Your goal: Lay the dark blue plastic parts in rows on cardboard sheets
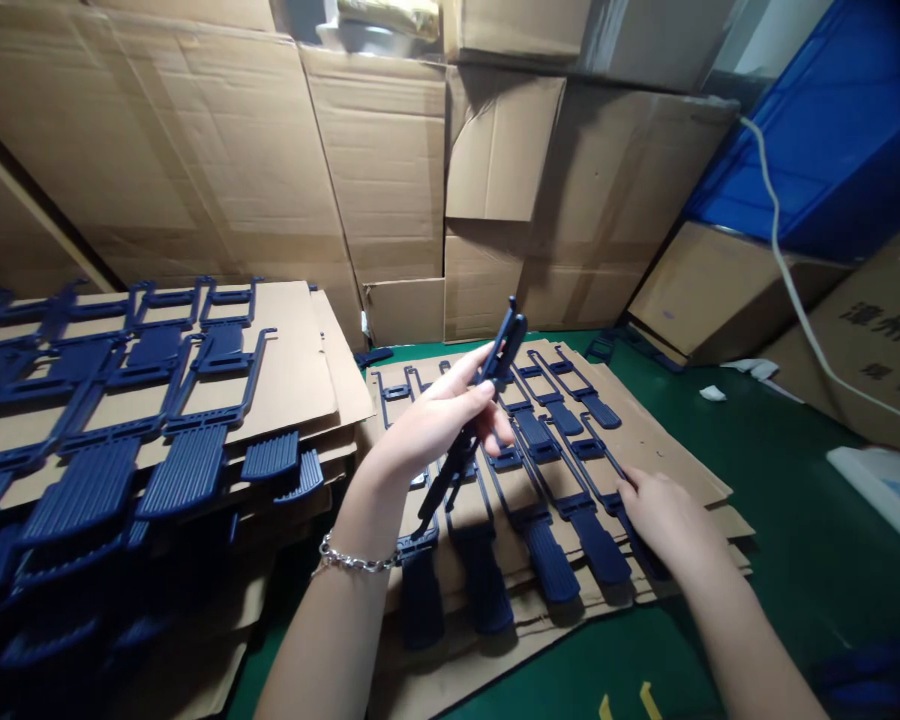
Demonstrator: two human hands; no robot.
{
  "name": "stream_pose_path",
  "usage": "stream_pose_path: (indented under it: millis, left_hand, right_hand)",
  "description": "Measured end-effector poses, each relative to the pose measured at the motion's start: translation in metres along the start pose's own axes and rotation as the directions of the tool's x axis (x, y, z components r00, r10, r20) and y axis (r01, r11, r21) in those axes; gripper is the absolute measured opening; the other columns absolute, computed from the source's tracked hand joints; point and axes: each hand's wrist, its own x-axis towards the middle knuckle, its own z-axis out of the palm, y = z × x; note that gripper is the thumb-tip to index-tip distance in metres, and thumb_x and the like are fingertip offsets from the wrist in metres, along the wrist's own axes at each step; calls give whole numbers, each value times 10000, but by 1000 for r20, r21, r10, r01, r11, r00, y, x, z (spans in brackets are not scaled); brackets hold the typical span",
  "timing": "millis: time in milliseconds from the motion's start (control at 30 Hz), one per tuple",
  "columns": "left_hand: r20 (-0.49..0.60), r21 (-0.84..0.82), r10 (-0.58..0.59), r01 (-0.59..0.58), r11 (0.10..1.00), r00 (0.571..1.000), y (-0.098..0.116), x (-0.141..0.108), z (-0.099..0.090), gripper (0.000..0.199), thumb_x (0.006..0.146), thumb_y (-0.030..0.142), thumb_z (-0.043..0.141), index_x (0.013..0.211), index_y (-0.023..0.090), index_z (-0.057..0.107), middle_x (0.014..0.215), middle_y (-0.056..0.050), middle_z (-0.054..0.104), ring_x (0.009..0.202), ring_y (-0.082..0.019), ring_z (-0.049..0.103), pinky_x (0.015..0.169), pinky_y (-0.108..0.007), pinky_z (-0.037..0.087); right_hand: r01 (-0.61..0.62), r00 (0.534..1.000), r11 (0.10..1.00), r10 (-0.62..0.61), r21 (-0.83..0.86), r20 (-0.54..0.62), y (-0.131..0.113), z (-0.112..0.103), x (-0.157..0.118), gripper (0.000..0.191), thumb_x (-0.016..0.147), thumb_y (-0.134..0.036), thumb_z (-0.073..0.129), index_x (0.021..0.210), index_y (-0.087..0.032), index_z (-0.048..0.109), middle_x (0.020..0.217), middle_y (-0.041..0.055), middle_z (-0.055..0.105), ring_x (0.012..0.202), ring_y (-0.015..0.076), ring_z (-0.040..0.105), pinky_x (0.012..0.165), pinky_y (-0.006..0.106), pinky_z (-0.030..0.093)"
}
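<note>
My left hand (454, 405), with a chain bracelet at the wrist, is closed around a dark blue plastic part (461, 455) held up and tilted above the right cardboard stack (667, 450). Several blue frames with ribbed paddles lie in rows on that stack. At its right side, my right hand (664, 510) pinches the arm of another blue frame (606, 455), whose paddle hangs toward the near edge, partly behind my fingers.
A taller cardboard stack (300, 350) with more blue frames stands at the left. Cardboard boxes (379, 170) wall the back. A blue bin (817, 130), white cable (776, 230) and white scraps (712, 394) are at the right; yellow pieces (649, 700) lie at the front.
</note>
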Motion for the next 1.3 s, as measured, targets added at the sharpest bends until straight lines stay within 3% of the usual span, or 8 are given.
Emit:
stream_pose_path:
  millis: [100,200,333,833,1000,1100,1200,1300]
  left_hand:
    - [150,-86,-51,64,994,987,-1,-1,3,592,886,306,433,1413,217,178,593,-20,608,500,-115,557,526,-210,425]
    - [269,-171,-66,115,979,961,-3,-1,6,562,897,281,399,1411,202,188,526,0,570,442,-108,524,486,-202,403]
    - [342,-226,-99,184,957,934,-5,-1,11,537,895,249,393,1402,185,227,449,32,503,372,-81,458,498,-202,383]
    - [501,-140,-253,367,920,828,-20,10,19,543,895,264,375,1404,170,212,560,-27,610,473,-144,580,487,-225,437]
    - [277,60,-385,384,921,880,-10,4,13,544,874,241,429,1389,156,275,632,-64,647,538,-150,605,524,-243,466]
    - [128,81,-277,268,960,952,-1,-3,0,574,854,235,469,1386,133,279,687,-86,660,584,-153,618,561,-251,489]
    - [17,65,-93,92,994,995,7,-10,-17,573,853,273,482,1375,139,289,729,-89,662,558,-150,620,561,-252,496]
    - [-135,81,58,-47,996,989,14,-17,-33,528,835,266,512,1328,150,362,713,-67,650,553,-143,617,550,-231,489]
  right_hand:
    - [124,965,991,-132,-49,-226,-21,-13,-10,515,846,-360,380,1295,-126,474,1106,185,548,951,318,556,749,440,450]
    - [399,682,910,-376,-112,-627,-48,-27,-20,555,837,-297,454,1364,-163,342,1319,161,388,1147,293,444,891,413,408]
    - [500,399,817,-513,-289,-760,-75,-44,-26,511,810,-241,524,1300,-251,380,1409,120,263,1273,293,289,989,457,316]
    - [637,292,695,-619,-334,-729,-53,-41,-18,192,799,-173,516,969,-222,590,1066,71,559,1057,191,495,1015,426,310]
    - [801,391,588,-657,-114,-645,-27,-36,-21,223,819,-162,415,915,-185,615,1024,70,622,1057,179,544,1001,399,362]
    - [728,608,665,-517,165,-603,-3,-33,-23,222,820,-269,441,869,-192,644,966,78,640,967,212,590,912,385,441]
    - [280,935,755,-76,593,-346,20,-32,-27,284,726,-450,589,797,-180,642,756,106,636,678,229,616,638,357,495]
    - [-195,968,507,237,840,81,42,-31,-30,344,626,-474,685,813,-207,576,590,67,568,431,150,508,401,289,367]
